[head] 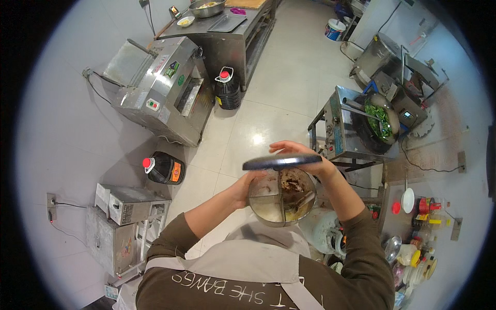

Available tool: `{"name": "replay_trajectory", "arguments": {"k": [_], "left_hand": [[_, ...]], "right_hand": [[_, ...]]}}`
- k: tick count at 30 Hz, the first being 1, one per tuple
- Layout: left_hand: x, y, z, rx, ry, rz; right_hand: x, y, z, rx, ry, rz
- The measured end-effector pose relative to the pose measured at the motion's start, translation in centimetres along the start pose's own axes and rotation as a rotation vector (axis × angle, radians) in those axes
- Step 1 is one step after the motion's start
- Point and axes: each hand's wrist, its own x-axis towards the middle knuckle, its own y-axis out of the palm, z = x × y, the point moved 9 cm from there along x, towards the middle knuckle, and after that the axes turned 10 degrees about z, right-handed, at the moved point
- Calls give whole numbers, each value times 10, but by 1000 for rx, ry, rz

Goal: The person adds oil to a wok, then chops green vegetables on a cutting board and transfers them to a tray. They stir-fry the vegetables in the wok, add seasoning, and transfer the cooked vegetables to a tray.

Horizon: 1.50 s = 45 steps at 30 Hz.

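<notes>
In front of my apron, my left hand [251, 185] grips a round metal seasoning container [267, 221] by its left side. Dividers split its inside into compartments. Brown, clumpy seasoning [292, 182] sticks in the upper right, a whitish substance [267, 211] lies at the lower left, and a utensil handle [307, 199] rests on the right. My right hand [290, 147] holds the round lid [283, 162], tilted nearly edge-on above the container's far rim. The lid covers part of that hand's palm and fingers.
At right, a wok [376, 124] with chopped greens and a ladle sits on a metal stove [335, 120]. A gas cylinder [319, 230] stands near my right elbow. To the left are a steel machine [162, 85] and two dark jugs [166, 168] [228, 91]. Seasoning bottles [428, 221] line the right counter.
</notes>
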Motion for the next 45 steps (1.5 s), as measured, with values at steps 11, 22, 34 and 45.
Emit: {"name": "replay_trajectory", "arguments": {"k": [11, 22, 34, 45], "left_hand": [[64, -12, -126, 56, 307, -21], [162, -46, -196, -60, 386, 14], [286, -92, -326, 185, 168, 21], [346, -90, -410, 303, 7, 94]], "right_hand": [[-42, -116, 76, 171, -289, -360], [-25, -117, 170, -1406, -253, -413], [45, -220, 190, -1253, -224, -973], [134, -333, 193, -1281, 46, -1020]]}}
